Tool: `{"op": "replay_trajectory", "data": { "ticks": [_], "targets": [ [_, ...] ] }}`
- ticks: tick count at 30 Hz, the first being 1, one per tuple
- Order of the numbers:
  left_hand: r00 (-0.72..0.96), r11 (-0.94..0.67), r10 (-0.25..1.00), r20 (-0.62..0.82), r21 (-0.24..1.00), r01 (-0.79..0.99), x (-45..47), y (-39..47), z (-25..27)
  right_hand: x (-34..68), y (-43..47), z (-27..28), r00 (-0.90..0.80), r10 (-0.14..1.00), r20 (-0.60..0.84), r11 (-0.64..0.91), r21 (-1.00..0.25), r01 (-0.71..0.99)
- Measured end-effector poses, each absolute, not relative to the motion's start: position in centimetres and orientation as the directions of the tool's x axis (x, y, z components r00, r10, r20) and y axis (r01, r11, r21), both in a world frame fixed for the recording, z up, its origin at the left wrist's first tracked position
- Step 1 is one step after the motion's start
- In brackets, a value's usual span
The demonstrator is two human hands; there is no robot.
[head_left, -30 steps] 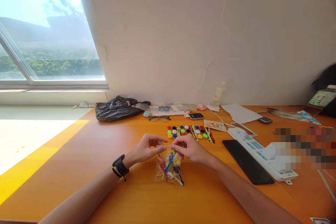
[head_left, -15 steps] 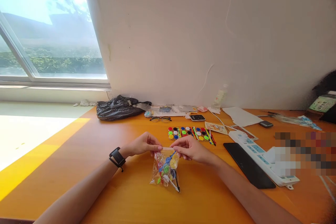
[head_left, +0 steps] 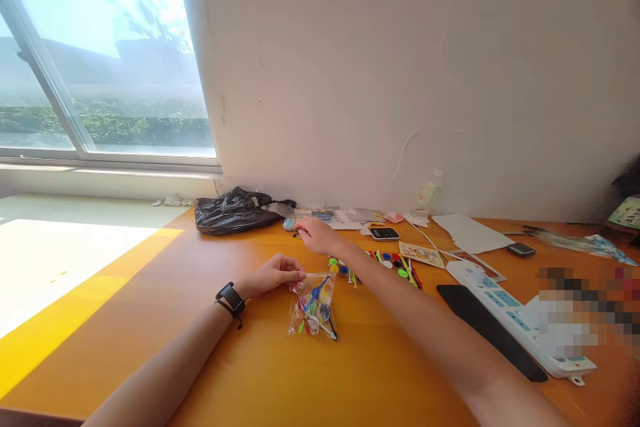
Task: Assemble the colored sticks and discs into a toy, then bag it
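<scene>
A clear zip bag (head_left: 313, 310) filled with small colourful plastic discs and sticks hangs above the wooden table. My left hand (head_left: 280, 275) is closed, with thumb and fingers pinching its upper left corner. Stretched towards the back of the table is my right hand (head_left: 315, 235), which holds nothing that I can see. Its bent fingers look slightly apart, beside a small blue-and-white round object (head_left: 289, 223); I cannot tell whether they touch it. The eyeglasses are mostly hidden beneath this hand. Behind my right forearm lie rows of coloured discs (head_left: 403, 273) and sticks, partly covered.
A black plastic bag (head_left: 240, 211) sits at the back left. Along the wall are papers, a black-faced device (head_left: 384, 233) and a bottle (head_left: 429, 192). To the right lie a printed card (head_left: 421, 254), a dark phone-like slab (head_left: 487, 330) and a white power strip (head_left: 517, 320).
My right hand has let go of the zip bag's top edge and moved back and left, over the eyeglasses. My left hand still grips the bag. The view has shifted slightly.
</scene>
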State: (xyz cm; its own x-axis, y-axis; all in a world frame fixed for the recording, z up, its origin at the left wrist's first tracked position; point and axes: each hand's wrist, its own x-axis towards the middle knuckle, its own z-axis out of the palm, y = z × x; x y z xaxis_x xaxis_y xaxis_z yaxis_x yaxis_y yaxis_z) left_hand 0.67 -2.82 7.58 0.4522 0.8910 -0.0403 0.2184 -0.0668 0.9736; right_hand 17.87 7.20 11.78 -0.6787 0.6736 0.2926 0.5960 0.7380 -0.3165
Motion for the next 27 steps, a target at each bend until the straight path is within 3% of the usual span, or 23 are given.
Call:
{"op": "replay_trajectory", "data": {
  "ticks": [7, 13, 22, 25, 27],
  "targets": [
    [0.384, -0.066, 0.923, -0.006, 0.982, 0.174, 0.8, -2.3, 7.0, 10.2, 11.1, 10.9, -0.626, 0.746, 0.227, 0.663, -0.169, 0.729],
    [0.379, -0.050, 0.925, -0.014, 0.986, 0.158, 0.6, -1.7, 6.2, 9.9, 12.6, 11.1, -0.589, 0.758, 0.280, 0.641, -0.155, 0.751],
    [0.250, -0.054, 0.967, 0.050, 0.998, 0.012, -1.4, -1.0, 8.3, 19.0, 13.1, 18.7, -0.351, 0.660, 0.665, 0.649, -0.269, 0.711],
    [0.029, -0.040, 0.999, 0.043, 0.994, -0.106, -2.9, 0.8, 9.5, 24.5, 10.6, 19.8, -0.166, 0.551, 0.818, 0.741, -0.389, 0.547],
    [-0.079, -0.044, 0.996, 0.033, 0.988, -0.148, -3.9, 2.5, 10.3, 27.8, 8.1, 19.2, -0.088, 0.595, 0.799, 0.741, -0.503, 0.444]
  ]
}}
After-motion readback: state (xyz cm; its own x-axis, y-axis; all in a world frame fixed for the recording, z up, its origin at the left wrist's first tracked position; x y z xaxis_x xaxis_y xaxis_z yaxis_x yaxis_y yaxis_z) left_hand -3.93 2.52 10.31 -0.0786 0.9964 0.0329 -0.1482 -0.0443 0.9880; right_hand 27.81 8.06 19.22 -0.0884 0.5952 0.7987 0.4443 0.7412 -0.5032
